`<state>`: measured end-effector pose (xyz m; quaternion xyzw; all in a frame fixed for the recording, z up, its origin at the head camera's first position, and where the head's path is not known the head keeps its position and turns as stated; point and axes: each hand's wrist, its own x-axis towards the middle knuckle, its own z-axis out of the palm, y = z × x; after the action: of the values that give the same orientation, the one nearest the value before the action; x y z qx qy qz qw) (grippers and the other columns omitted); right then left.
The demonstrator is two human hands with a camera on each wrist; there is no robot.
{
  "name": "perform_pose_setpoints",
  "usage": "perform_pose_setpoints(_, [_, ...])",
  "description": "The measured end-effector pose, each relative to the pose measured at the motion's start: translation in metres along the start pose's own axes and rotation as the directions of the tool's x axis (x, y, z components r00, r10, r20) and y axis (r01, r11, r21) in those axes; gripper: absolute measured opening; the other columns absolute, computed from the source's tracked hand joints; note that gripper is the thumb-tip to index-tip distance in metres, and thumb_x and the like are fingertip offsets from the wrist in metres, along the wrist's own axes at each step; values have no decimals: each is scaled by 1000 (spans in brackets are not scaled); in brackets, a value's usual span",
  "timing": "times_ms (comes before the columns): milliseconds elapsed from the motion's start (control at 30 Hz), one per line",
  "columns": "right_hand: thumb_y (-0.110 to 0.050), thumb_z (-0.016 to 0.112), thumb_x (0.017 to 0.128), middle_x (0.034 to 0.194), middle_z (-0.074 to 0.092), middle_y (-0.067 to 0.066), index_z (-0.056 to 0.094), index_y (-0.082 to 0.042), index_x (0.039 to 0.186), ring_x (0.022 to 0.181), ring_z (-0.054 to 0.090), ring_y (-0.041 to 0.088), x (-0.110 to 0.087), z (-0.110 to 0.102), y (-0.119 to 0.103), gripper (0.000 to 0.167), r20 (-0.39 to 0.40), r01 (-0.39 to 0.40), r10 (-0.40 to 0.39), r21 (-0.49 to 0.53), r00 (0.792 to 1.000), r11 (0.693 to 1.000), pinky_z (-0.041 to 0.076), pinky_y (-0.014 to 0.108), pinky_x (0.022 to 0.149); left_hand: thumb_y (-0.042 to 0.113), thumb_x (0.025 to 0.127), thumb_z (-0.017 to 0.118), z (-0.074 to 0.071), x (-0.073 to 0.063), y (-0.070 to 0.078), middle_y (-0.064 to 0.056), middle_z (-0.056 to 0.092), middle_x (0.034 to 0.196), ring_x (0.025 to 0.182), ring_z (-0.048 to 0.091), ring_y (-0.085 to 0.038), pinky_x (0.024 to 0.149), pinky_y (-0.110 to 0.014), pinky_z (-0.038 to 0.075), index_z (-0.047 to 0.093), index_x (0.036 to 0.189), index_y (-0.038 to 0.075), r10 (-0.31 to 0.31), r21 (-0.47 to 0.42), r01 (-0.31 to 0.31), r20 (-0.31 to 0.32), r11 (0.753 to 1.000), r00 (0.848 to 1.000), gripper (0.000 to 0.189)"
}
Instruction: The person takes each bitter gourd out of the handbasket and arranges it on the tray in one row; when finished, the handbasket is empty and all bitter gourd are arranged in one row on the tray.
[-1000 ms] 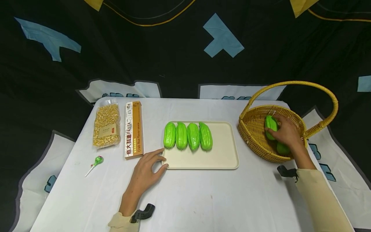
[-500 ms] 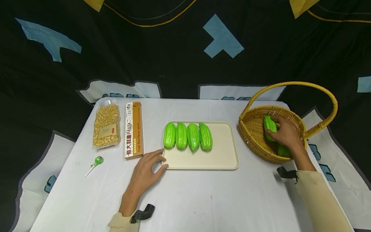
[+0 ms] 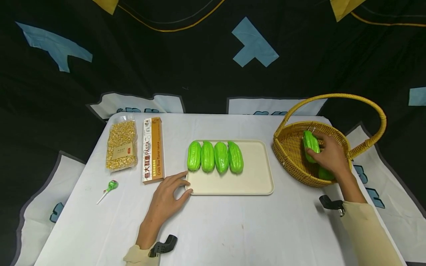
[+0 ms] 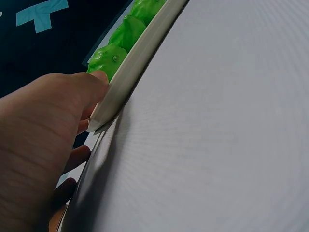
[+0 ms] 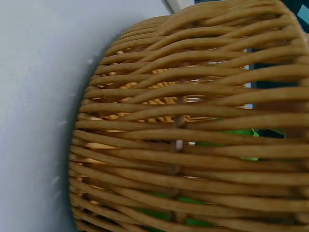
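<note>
In the head view, my right hand reaches inside a yellow wicker basket and grips a glossy green ridged vegetable, like a short cucumber. Another green vegetable lies under the hand, partly hidden. Basket weave fills most of the right wrist view and covers the hand. My left hand rests its spread fingertips against the left edge of a cream tray; its thumb touches the rim in the left wrist view. Several matching green vegetables lie in a row on the tray's left part.
A bag of corn kernels and a pasta box lie on the white table at the left. Below the bag is a green lollipop. The basket's tall handle arches above its opening. A dark curtain hangs behind.
My right hand has shifted only slightly inside the basket, keeping hold of the green vegetable; its sleeve sits a little nearer the front. My left hand and the tray stay put.
</note>
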<state>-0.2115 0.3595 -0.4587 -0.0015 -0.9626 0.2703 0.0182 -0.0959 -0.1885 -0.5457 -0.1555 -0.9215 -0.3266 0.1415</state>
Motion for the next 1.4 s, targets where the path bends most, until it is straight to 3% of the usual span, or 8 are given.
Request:
perform_pose_setpoints(300, [-29,74,101,153,43,36,41,-2,162,128,54,59,-11,-6,-14,75,-33,5,-4,36,999,999,54,69,94,25,89,90,-1,-1,0,-3,68,145,131,64,-29,111,-49,51,78,107,18,2,3,-2,-3,1000,1000,23])
perform_pose_setpoints(567, [-26,78,98,151,46,34,45,-2,160,124,58,58,-22,-10,-24,74,-89,44,-40,39,995,998,53,67,91,23,88,91,1,0,1,-4,68,145,130,64,-30,110,-51,52,78,107,16,9,-1,-9,-13,1000,1000,24])
perform_pose_setpoints(800, [-21,81,95,150,51,33,50,-1,156,121,58,55,-30,-8,-31,72,-138,89,-81,53,987,995,52,58,86,24,89,91,0,0,1,-3,68,146,132,64,-30,112,-49,50,78,107,17,3,-10,-3,-3,1000,1000,23])
perform_pose_setpoints(1000, [-19,81,94,149,52,33,51,1,155,126,54,53,-35,-4,-39,70,-143,116,-106,66,984,991,51,68,93,21,88,91,0,0,1,-4,69,145,129,65,-31,109,-52,52,78,106,16,10,-3,-10,-12,1000,1000,23])
perform_pose_setpoints(1400, [-21,83,93,147,55,32,54,-1,154,128,53,51,-44,4,-51,71,-181,124,-109,75,977,989,47,68,92,22,87,92,0,-1,0,-4,69,146,130,65,-32,110,-52,53,79,106,16,14,-3,-14,-17,1000,1000,24])
